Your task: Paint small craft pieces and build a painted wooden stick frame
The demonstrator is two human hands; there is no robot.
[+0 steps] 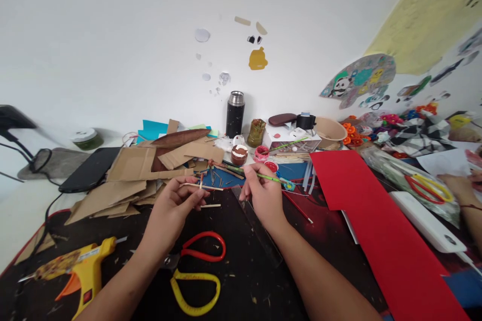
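Both arms [307, 261] are stretched out from the near side, above the dark mat [244, 286]. A thin wooden stick [214, 188] is pinched in the curled left hand [178, 200]. A green paintbrush [266, 177] is gripped in the half-closed right hand [265, 198], its tip pointed left, near the stick.

Craft workspace — paintbrush [268, 177] held over a counter [22, 223] bearing glue gun [92, 261], scissors [172, 261], paint pots [239, 156], cardboard scraps [126, 165].

Soft light, perhaps slight edge blur.
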